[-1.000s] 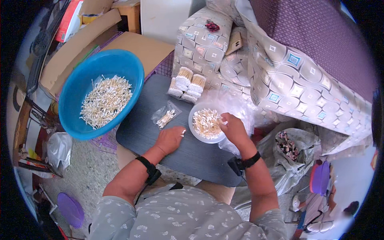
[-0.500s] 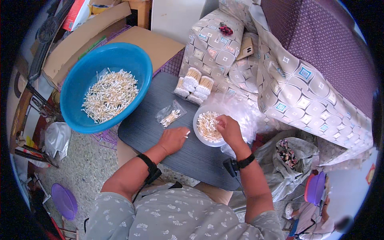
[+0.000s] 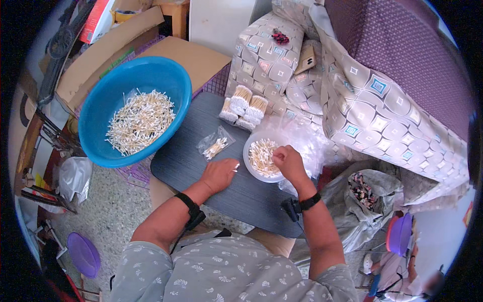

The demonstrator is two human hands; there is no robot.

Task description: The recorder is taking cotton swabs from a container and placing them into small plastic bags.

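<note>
My left hand (image 3: 218,175) rests low over the dark table, its fingers closed on cotton swabs (image 3: 236,167) whose white tips stick out to the right. At the right rim of a round white bowl (image 3: 246,162) full of loose cotton swabs (image 3: 262,157), my right hand (image 3: 289,160) is held with bent, closed fingers; what lies between them is hidden. Just beyond my left hand lies a clear plastic bag (image 3: 224,136) with several swabs in it. Bundled packs of swabs (image 3: 242,98) are stacked farther back.
A large blue basin (image 3: 184,75) holding many loose swabs stands at the left of the dark table (image 3: 196,117). Clear plastic bags (image 3: 307,146) are heaped right of the bowl. A patterned cloth (image 3: 382,100) covers furniture behind; a grey sack (image 3: 332,211) stands at the right.
My right hand has barely shifted at the bowl's rim. My left hand keeps its grip and place; the whole view has moved slightly.
</note>
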